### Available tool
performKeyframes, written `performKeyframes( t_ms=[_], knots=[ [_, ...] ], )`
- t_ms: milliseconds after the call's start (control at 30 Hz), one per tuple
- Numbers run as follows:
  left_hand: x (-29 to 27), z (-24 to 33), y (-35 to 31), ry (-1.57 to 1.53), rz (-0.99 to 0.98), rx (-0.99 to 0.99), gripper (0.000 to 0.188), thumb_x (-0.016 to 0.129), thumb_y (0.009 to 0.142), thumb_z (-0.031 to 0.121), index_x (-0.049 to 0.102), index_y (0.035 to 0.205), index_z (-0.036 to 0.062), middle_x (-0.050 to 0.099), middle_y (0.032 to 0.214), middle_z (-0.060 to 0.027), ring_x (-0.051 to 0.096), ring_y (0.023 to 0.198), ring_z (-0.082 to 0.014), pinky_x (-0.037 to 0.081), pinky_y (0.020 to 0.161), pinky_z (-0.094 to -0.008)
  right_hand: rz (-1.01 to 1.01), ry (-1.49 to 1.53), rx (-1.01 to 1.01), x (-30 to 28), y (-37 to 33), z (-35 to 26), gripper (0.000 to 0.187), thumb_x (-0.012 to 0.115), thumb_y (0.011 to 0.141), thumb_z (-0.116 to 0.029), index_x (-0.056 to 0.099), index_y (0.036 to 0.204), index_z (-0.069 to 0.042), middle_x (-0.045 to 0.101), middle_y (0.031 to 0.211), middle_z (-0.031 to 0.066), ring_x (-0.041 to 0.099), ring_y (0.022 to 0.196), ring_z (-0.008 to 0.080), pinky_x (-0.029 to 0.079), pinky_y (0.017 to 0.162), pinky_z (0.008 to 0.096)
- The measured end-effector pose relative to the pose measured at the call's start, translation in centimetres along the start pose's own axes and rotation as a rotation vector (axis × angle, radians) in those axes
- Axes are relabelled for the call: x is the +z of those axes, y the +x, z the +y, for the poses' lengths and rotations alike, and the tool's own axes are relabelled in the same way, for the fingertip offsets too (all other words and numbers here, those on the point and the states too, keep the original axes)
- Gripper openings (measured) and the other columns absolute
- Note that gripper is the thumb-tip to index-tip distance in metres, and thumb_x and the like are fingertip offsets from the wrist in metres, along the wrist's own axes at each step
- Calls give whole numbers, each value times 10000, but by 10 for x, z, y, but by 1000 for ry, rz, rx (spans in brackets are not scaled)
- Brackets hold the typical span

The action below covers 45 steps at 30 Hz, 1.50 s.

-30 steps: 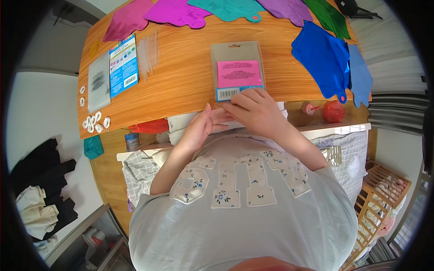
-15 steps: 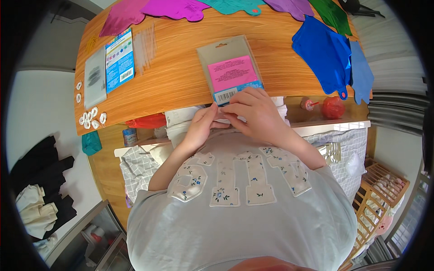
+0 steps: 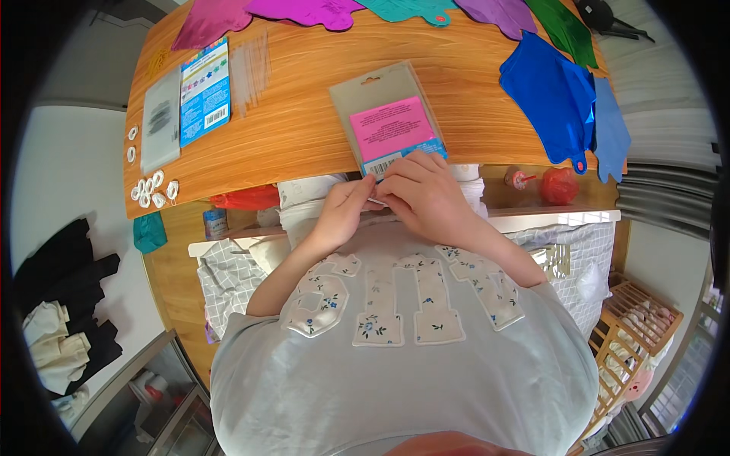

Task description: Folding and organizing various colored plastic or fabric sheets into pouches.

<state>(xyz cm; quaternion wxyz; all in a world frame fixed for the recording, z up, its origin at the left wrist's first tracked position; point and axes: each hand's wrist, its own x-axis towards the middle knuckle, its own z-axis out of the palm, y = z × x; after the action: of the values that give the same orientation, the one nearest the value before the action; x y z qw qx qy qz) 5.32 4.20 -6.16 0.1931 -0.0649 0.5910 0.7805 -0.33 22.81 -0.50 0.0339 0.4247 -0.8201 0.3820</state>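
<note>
The shirt (image 3: 403, 391) is pale blue-grey — white floral patches (image 3: 439, 323) on front.

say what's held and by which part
The clear, pink-panelled packet, by its near end, in the right grip; whether the left grip also holds it is unclear.

Smooth wood-grain counter (image 3: 304, 114) had a soft sheen; pkt (image 3: 372, 89) was clear glossy plastic w/ papery pink insert (image 3: 391, 128); blue foil sheet (image 3: 547, 99) gleamed, v. metallic; shirt (image 3: 411, 387) was matt cloth.
</note>
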Motion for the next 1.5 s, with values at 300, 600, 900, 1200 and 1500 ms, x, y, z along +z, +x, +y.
performKeyframes(
  t_ms=[300, 600, 900, 1200, 1500],
  knots=[
    [-1, 17, -8, 83, -7, -37, 541, 376, 1079, 381, 715, 998, -34, 725, 972, -131, 687, 939, -183, 536, 822, -305, -47, 275, -5, -22, -7, 7, 154, 745, 774, -58, 621, 851, -108, 623, 986, 42, 573, 1018, 253, 408, 918, 401],
    [-39, 20, -4, 180, -122, -41, 593, 307, 1080, 365, 695, 979, -71, 723, 997, -182, 708, 892, -243, 564, 725, -325, 359, 2083, 267, -90, -77, 86, 233, 554, 1000, -234, 493, 1174, -93, 522, 790, -7, 497, 716, 111, 426, 725, 315],
    [-63, 6, -25, 454, -55, 622, 186, 606, 972, 89, 675, 1099, -29, 739, 966, -106, 717, 825, -188, 568, 707, -283, -47, 512, 540, -51, -54, 35, 590, 626, 904, -37, 434, 1459, -97, 623, 843, 30, 491, 552, 99, 370, 508, 243],
    [-24, 13, -4, 703, 207, 423, 449, 720, 852, -8, 645, 1290, 56, 725, 941, -121, 693, 763, -136, 544, 690, -259, -53, 39, 348, -28, -36, 24, 526, 752, 829, -40, 616, 1331, -116, 698, 868, 104, 698, 756, 189, 513, 612, 282],
    [-32, 13, -11, 702, 125, 444, 442, 686, 865, -38, 659, 1290, 77, 700, 873, -97, 652, 779, -111, 536, 719, -243, 72, 170, 144, -12, -47, 39, 316, 737, 842, -6, 731, 1151, -68, 685, 964, 104, 645, 751, 167, 495, 606, 261]
  ],
)
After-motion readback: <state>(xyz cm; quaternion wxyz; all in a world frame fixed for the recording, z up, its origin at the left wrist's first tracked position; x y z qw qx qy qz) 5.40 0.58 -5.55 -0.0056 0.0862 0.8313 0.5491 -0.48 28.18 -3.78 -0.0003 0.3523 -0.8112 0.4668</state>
